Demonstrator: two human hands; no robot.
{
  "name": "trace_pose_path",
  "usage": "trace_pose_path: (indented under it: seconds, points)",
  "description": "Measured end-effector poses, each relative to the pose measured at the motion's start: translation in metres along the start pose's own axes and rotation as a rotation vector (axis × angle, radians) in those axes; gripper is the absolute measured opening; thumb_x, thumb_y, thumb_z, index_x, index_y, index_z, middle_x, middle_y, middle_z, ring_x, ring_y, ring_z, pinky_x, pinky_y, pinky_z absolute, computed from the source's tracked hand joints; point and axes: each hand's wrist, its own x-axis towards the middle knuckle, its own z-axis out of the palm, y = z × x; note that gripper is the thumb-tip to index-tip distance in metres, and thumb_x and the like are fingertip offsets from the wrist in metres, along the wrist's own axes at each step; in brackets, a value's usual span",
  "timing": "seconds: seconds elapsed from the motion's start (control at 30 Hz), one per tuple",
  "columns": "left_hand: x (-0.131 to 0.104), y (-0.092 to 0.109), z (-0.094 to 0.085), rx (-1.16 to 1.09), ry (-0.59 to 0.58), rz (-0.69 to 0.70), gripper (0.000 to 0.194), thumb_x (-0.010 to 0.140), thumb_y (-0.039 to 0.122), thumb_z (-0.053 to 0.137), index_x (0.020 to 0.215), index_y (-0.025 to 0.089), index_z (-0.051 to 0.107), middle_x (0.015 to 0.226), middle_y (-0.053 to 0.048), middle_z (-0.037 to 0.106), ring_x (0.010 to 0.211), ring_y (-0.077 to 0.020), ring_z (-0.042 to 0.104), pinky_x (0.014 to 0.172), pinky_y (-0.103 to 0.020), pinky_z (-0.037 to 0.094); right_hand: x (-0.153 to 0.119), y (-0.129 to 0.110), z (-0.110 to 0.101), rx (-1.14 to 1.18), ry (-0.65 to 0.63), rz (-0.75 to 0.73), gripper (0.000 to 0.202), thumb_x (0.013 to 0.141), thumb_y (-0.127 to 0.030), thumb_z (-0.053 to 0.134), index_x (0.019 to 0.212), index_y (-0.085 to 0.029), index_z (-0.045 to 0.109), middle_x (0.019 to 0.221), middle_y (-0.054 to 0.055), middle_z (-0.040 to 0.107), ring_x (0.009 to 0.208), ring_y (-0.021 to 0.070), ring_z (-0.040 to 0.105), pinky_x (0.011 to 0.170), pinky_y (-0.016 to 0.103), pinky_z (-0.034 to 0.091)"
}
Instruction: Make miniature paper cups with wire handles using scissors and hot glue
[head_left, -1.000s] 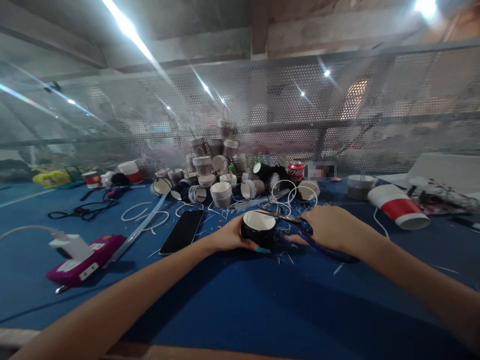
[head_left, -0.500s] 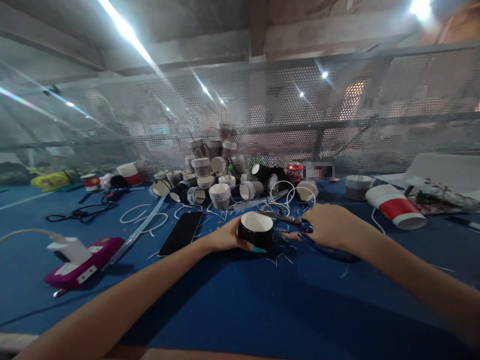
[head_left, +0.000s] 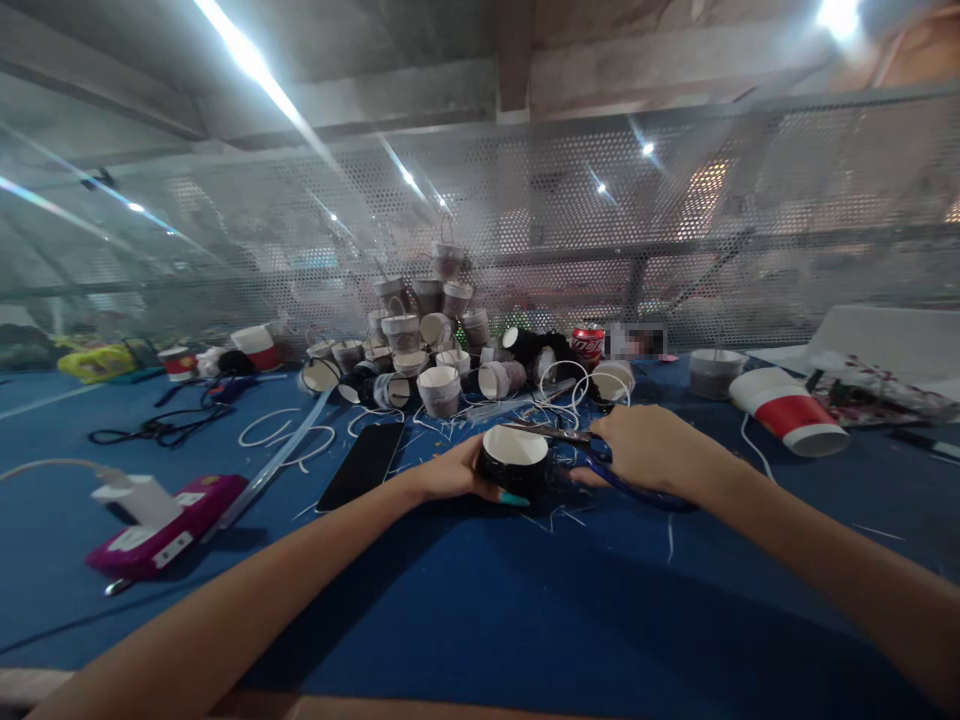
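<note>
A black cup (head_left: pixel 514 470) is held upright just above or on the blue tabletop (head_left: pixel 480 610), mouth up, its left side wrapped by the left hand (head_left: pixel 457 470), whose grip is closed firmly around the wall with the thumb across the front. Scissors (head_left: pixel 568 436) are held in the right hand (head_left: pixel 649 447), with that grip closed about the blue handles and the blades pointed across at the cup's far rim. Whether the rim is touched by the blades, or whether they are parted, cannot be told.

The step in hand is judged to be trimming at the cup's edge, a reading supported by the pale scraps (head_left: pixel 555 518) strewn beside it. For the next move, a steady cup is called for, with the blades kept in line with the rim and the left fingertips held clear of the cutting edge. If the cup were squeezed too hard, its thin-looking wall could be bent.

Beyond the hands, a pile of cups (head_left: pixel 400 330) is stacked several tiers high, with a red can (head_left: pixel 588 345) set to its right. A phone (head_left: pixel 361 467) is laid flat near the left wrist.
</note>
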Motion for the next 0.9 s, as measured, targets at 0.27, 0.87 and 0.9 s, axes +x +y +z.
trace_pose_path:
  seconds: [0.27, 0.87, 0.9]
  points:
    - [0.003, -0.001, 0.001, 0.025, 0.029, -0.025, 0.079, 0.047, 0.002, 0.076, 0.119, 0.015, 0.045, 0.123, -0.013, 0.054, 0.122, -0.0313, 0.042, 0.103, -0.048, 0.031, 0.001, 0.005, 0.001, 0.036, 0.011, -0.014, 0.055, 0.077, -0.060, 0.038, 0.080, -0.013, 0.066, 0.079, 0.016, 0.065, 0.069, 0.0264, 0.061, 0.054, 0.034, 0.041]
    - [0.000, -0.002, 0.009, -0.035, 0.157, 0.040, 0.086, 0.045, 0.013, 0.081, 0.121, 0.020, 0.041, 0.127, -0.011, 0.048, 0.122, -0.0305, 0.041, 0.101, -0.051, 0.034, 0.000, 0.013, -0.001, -0.042, 0.040, 0.121, 0.055, 0.082, -0.055, 0.030, 0.097, -0.012, 0.061, 0.088, 0.017, 0.065, 0.072, 0.0279, 0.061, 0.054, 0.035, 0.041]
    - [0.000, -0.002, 0.008, -0.034, 0.137, 0.049, 0.086, 0.046, 0.014, 0.081, 0.122, 0.020, 0.040, 0.127, -0.011, 0.048, 0.123, -0.0300, 0.041, 0.102, -0.050, 0.033, 0.000, 0.014, -0.001, -0.035, 0.040, 0.114, 0.054, 0.082, -0.056, 0.030, 0.096, -0.013, 0.061, 0.088, 0.017, 0.065, 0.072, 0.0279, 0.061, 0.055, 0.035, 0.041]
